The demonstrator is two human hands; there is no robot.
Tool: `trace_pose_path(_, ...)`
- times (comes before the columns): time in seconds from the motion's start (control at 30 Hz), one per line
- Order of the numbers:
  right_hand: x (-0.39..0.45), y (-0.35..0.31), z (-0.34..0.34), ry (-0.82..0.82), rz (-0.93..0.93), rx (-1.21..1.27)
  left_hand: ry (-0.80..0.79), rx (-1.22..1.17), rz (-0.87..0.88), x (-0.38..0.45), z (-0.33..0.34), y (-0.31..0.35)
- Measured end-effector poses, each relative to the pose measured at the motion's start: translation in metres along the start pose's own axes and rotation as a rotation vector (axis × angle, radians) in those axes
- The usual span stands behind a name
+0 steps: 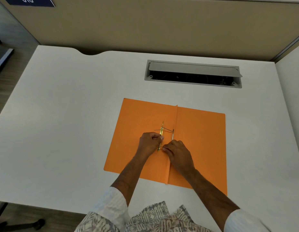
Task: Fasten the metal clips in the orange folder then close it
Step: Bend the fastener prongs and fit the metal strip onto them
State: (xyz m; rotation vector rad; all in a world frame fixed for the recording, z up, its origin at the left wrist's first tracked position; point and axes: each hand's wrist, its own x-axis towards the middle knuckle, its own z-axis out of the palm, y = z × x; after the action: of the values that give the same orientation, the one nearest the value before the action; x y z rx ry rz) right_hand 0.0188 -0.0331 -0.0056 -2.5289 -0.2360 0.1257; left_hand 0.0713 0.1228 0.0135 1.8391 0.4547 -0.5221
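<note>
nearest, patterned cloth (155, 218) at the bottom edge, with two white cuffed sleeves (110, 203) reaching up over the white counter (61, 114). just beyond, orange folder (195, 139) lying open and flat on the counter, right of centre, its spine fold running near to far between the two forearms. on the left leaf just beside the fold, left hand (149, 142) with grip pressed together, fingers curled round the gold metal clip bar (161, 131). close to its right, almost touching, right hand (178, 152) with fingertips pinching a thin prong at the bar's near end. past the knuckles, far end of the bar and a second prong (173, 133) standing up, thin wires crossing between. farther off, grey cable tray (192, 73) sunk in the counter, lid tilted open. farthest, beige partition (145, 22) and a dark blue sign (30, 1).
</note>
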Motion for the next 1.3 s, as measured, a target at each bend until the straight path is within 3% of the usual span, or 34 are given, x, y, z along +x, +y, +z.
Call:
trace_pose_path(0.4, -0.004, 0.003, -0.004, 0.011, 0.019, 0.143, -0.010, 0.036, 0.001, -0.010, 0.014, 0.005)
trace_pose_path(0.67, -0.013, 0.009, -0.008, 0.154, 0.168, 0.302, 0.079, 0.131, 0.038, -0.022, 0.028, 0.012)
trace_pose_path(0.8, -0.012, 0.011, -0.009, 0.086, 0.167, 0.298, 0.115, 0.152, 0.040, -0.027, 0.037, 0.019)
trace_pose_path(1.03, 0.006, 0.023, -0.018, 0.106, 0.156, 0.298, 0.149, 0.405, 0.072, -0.031, 0.051, 0.025)
trace_pose_path(1.3, 0.017, 0.036, -0.026, 0.074, 0.150, 0.247, 0.099, 0.757, 0.237, -0.033, 0.058, 0.030)
